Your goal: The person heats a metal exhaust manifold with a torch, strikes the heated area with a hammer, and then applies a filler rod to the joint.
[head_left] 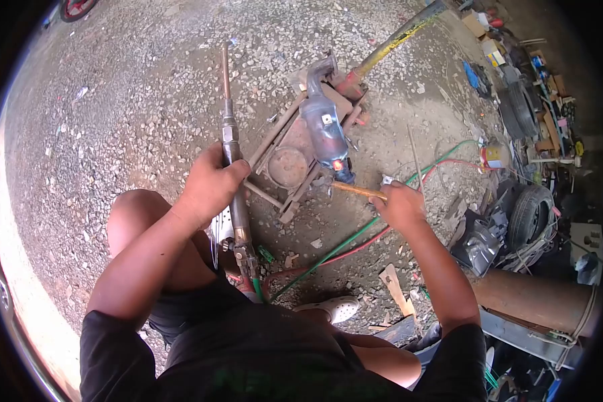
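My left hand (214, 181) is closed round a metal gas torch (238, 218), whose copper-coloured tip points up and away from me. In my right hand (402, 204) is the wooden handle of a hammer (358, 189). The hammer's head lies beside the lower end of a metal canister-shaped part (323, 127) with a curved pipe on top. A spot near that lower end glows orange. The part rests on a rusty floor jack (308, 137), which has a round pad at its near side.
Green (362, 231) and red hoses run across the gravel to the right. The jack's yellow-marked handle (398, 40) extends to the upper right. Tyres (530, 213), a large rusty cylinder (532, 298) and scrap line the right side. A wood piece (396, 290) lies near my foot.
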{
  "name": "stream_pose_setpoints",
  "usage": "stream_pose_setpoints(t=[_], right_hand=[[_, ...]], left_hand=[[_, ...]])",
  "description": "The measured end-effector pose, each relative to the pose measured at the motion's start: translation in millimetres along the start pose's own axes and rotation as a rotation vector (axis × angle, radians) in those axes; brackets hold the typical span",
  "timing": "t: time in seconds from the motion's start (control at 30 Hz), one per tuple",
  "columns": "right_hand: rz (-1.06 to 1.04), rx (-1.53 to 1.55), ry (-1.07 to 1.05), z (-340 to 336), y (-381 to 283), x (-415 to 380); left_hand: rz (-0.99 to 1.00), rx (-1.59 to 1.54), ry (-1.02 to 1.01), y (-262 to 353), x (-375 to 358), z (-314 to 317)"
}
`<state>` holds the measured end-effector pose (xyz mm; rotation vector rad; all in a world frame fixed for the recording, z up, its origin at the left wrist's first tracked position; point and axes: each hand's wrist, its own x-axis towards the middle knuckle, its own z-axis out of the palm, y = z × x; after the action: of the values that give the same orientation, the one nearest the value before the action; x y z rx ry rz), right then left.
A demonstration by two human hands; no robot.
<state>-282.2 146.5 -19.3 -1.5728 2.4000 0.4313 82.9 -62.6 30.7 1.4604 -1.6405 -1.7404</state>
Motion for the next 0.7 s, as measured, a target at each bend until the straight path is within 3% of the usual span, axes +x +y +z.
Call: stream_pose_setpoints(t=[0.17, 0.3, 0.4, 0.47, 0.57, 0.7], right_hand=[[-0.197, 0.132, -0.033, -14.4, 14.3, -5.7], [-0.085, 0.066, 0.019, -9.7, 30.1, 12.0], [-0.122, 0.117, -0.004, -8.0, 32.2, 20.0], [-0.288, 0.09, -0.011, -11.5, 41.6, 23.7], [-0.161, -0.05, 0.025, -20.1, 39.4, 29.8], [-0.225, 0.086, 0.06, -9.0, 42.8, 24.8]], left_hand=[[-0.011, -0.042, -0.015, -6.8, 2.7, 0.5], [-0.072, -0.077, -0.05, -2.2, 0.6, 1.0], [-0.047, -0.054, -0.043, -6.9, 2.2, 0.6], [-0.037, -0.073, -0.035, -6.3, 1.3, 1.2], [-0.024, -0.076, -0.036, -3.1, -0.2, 4.3], [-0.029, -0.048, -0.028, 1.4, 0.1, 4.9]])
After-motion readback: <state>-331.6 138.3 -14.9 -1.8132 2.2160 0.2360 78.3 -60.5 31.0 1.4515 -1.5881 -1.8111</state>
